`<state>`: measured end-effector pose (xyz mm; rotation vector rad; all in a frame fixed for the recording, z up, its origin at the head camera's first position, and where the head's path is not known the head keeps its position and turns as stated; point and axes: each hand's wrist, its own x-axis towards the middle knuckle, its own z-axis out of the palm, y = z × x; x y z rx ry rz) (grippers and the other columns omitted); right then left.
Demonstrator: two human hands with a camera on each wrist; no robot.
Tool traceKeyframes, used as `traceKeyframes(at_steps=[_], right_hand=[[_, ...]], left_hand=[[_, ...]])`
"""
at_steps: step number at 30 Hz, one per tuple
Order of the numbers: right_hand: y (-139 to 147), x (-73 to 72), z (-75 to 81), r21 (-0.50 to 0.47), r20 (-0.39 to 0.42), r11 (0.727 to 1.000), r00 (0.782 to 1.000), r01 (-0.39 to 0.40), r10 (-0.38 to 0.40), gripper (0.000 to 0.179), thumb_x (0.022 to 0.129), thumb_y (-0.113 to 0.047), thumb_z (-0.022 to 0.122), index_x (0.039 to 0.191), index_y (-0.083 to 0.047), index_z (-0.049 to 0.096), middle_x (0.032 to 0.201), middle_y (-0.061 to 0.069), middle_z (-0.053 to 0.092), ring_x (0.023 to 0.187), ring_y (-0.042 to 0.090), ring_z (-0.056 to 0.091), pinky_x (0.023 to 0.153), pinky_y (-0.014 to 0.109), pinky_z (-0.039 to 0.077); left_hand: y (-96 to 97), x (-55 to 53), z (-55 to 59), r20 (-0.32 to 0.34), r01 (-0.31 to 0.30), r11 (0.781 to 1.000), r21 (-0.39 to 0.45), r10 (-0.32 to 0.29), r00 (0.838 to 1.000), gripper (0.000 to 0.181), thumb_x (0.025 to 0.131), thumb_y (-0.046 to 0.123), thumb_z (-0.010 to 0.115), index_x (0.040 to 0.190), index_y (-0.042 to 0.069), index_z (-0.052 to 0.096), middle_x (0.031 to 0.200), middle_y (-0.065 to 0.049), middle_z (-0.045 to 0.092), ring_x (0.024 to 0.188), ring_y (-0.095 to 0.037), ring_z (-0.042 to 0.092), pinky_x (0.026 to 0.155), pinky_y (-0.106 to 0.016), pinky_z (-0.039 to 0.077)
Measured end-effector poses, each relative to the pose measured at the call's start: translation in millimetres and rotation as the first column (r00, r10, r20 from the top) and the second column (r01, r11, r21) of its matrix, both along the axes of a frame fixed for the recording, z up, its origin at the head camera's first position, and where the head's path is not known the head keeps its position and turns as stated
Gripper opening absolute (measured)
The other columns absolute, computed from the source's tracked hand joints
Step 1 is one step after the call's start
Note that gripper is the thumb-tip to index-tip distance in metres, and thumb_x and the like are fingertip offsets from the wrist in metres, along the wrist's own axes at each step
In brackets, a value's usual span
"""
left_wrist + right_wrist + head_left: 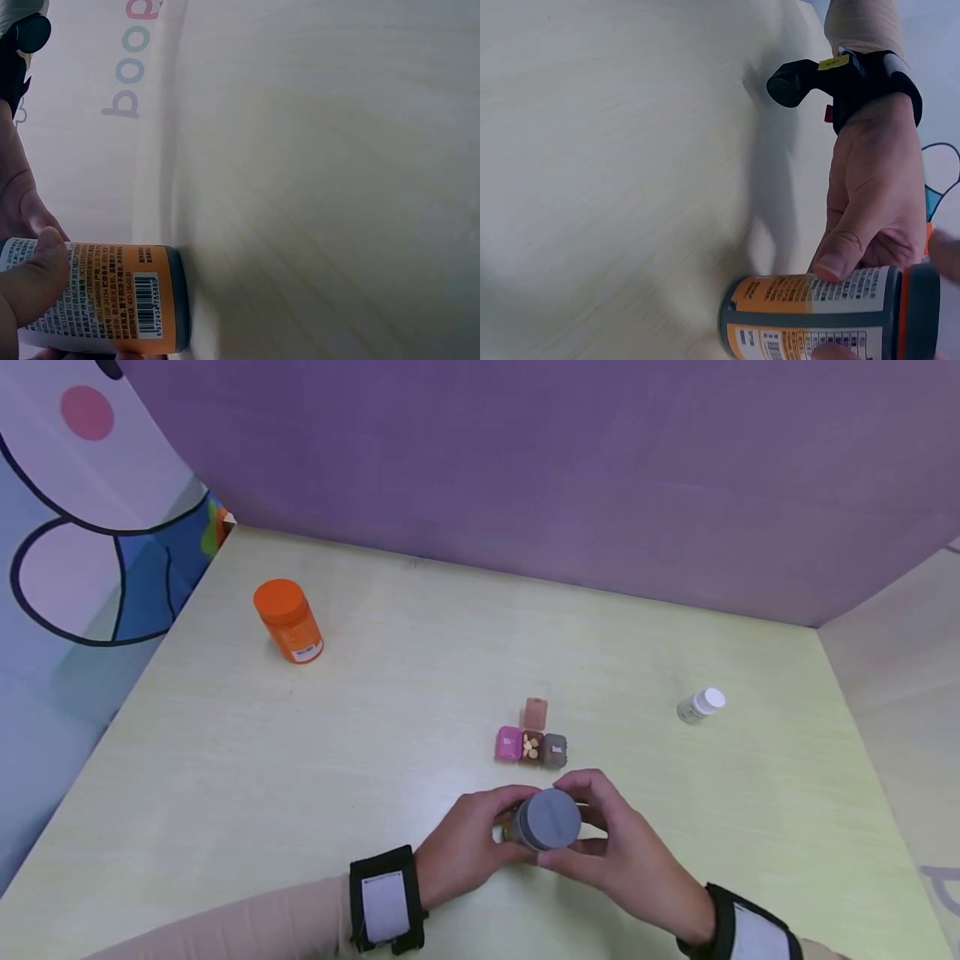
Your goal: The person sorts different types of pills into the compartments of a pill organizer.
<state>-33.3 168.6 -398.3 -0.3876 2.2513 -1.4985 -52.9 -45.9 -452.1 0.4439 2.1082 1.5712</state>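
A supplement-style jar (780,296) with a grey lid (553,819) and an orange-and-white printed label stands at the table's near side. My left hand (468,835) grips its body, the thumb (41,270) lying across the label. At the lid is my right hand (618,847), its thumb and fingers curled round the rim from the right. A blurred right fingertip (946,255) shows beside the lid in the right wrist view. Just beyond the jar lie small blocks: a magenta one (508,744), a brown one with pale dots (532,747), a grey one (555,751) and a dusty-pink one (536,713).
An orange bottle (289,622) with an orange cap stands at the far left of the pale table (375,693). Toward the right is a small bottle with a white cap (701,704). A purple panel (525,468) rises along the back edge.
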Motion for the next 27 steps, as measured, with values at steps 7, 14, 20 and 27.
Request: traceKeyframes(at_steps=[7,14,20,27], right_hand=[[4.4,1.1,-0.6,0.006,-0.061,0.997,0.995,-0.077,0.077,0.073,0.093,-0.011,0.080,0.157,-0.016,0.045,0.148,0.020,0.056,0.129,0.026,0.062,0.092,0.034,0.064],[0.8,-1.2,-1.3,0.007,0.000,1.000,1.000,-0.020,0.020,0.064,0.090,-0.020,0.084,0.142,-0.010,0.049,0.139,0.016,0.059,0.124,0.036,0.062,0.090,0.031,0.064],[4.6,0.6,-2.6,0.017,-0.049,0.997,0.996,-0.075,0.076,0.079,0.094,-0.012,0.079,0.161,-0.018,0.039,0.146,0.021,0.056,0.129,0.027,0.063,0.091,0.033,0.064],[1.7,-1.2,-1.2,0.002,-0.016,1.000,0.999,-0.031,0.031,0.067,0.091,-0.019,0.084,0.146,-0.011,0.047,0.140,0.017,0.060,0.124,0.031,0.063,0.090,0.030,0.064]], left_hand=[[0.1,-0.9,-1.3,-0.004,0.001,1.000,0.004,-0.001,1.000,0.061,0.085,0.007,0.086,0.142,0.009,0.063,0.140,-0.006,0.070,0.135,-0.024,0.064,0.116,-0.044,0.051],[0.9,-1.1,-3.5,0.001,0.005,1.000,0.019,-0.005,1.000,0.058,0.087,0.006,0.084,0.141,0.009,0.063,0.141,-0.006,0.070,0.136,-0.024,0.064,0.115,-0.040,0.051],[0.2,-1.0,-4.2,-0.002,0.007,1.000,0.025,-0.007,1.000,0.060,0.086,0.006,0.085,0.141,0.009,0.063,0.140,-0.006,0.070,0.135,-0.024,0.064,0.115,-0.040,0.052],[0.3,-1.7,-3.4,0.002,0.009,1.000,0.016,-0.009,1.000,0.058,0.087,0.007,0.084,0.141,0.009,0.063,0.140,-0.006,0.070,0.136,-0.024,0.064,0.115,-0.040,0.052]])
